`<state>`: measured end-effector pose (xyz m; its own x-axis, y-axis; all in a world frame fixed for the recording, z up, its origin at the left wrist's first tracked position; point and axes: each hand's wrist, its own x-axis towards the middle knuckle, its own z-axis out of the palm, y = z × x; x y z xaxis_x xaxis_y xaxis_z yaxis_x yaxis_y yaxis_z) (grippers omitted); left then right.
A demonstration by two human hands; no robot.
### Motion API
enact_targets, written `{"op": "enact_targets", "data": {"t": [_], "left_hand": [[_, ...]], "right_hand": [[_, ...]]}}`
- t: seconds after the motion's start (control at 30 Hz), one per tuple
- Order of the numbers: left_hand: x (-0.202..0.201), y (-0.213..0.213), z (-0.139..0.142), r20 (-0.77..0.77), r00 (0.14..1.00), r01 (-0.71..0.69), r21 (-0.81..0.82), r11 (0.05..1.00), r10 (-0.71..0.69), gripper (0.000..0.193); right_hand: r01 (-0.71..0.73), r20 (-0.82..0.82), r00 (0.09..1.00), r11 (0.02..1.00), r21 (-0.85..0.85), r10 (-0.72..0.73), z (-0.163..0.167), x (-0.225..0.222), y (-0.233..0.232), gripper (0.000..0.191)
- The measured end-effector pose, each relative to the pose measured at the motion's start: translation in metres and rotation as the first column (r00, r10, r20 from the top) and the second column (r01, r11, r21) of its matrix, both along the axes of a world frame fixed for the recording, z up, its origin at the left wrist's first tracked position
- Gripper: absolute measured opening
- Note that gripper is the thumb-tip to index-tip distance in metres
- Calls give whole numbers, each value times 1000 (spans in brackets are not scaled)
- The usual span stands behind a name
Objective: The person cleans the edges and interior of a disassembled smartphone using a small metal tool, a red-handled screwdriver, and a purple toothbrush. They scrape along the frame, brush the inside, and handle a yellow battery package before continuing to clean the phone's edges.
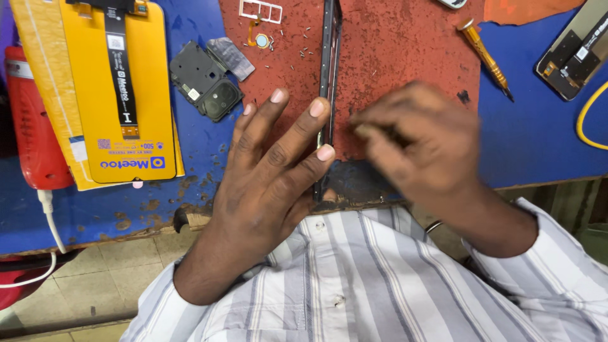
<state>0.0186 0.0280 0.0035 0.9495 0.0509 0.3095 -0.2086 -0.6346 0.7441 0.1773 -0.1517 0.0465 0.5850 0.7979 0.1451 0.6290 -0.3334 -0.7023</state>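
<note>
The left hand point(269, 168) spreads its fingers flat against a thin black phone frame point(328, 69) standing on edge on the red mat point(405, 44). The blurred right hand point(421, 149) curls beside it, grip unclear. A black camera cover point(206, 79) lies left on the blue table point(538, 133).

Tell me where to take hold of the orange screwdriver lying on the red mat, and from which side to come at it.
Probably best to grip the orange screwdriver around the middle of its handle, coming down from above. It lies flat and slanted on the red mat, cap end up-left, dark tip down-right over the blue surface. Both long sides are free; the right hand is nearer than the left hand.
</note>
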Motion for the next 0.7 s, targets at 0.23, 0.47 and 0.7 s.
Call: {"op": "enact_targets", "data": {"t": [0.23,0.47,0.7], "left_hand": [[0,0,4,5,1000,-17,-30,999,18,69],[2,1,10,16,1000,17,-134,991,-15,70],[3,-10,15,62,989,-107,-299,948,132,46]], "right_hand": [[160,-61,986,985,72,-156,-1,19,-12,13],[122,186,975,992,1,-120,0,11,-19,16],[86,405,911,996,-13,-74,-2,5,-42,19]]}}
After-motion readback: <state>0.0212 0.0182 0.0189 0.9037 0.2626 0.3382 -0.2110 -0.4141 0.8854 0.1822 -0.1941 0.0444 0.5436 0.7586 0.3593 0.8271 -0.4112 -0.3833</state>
